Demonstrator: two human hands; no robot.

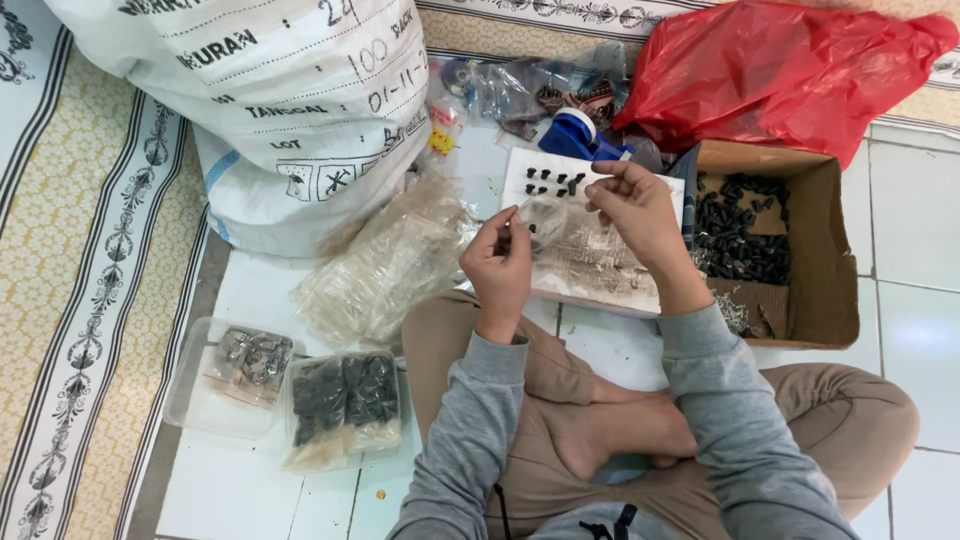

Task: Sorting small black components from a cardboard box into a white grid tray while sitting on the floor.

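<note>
Head view: the left hand [497,265] and right hand [638,205] are raised together above a white tray [600,280]. Both pinch the edges of a small clear plastic bag [545,215] stretched between them, fingers narrowed on it. Small black parts [552,183] lie on the tray's far end. A cardboard box [830,260] with more black parts stands just right of the tray. A pile of clear bags [385,265] lies to the left, beside a large white sack [270,100]. A red plastic bag [780,70] sits beyond the box.
</note>
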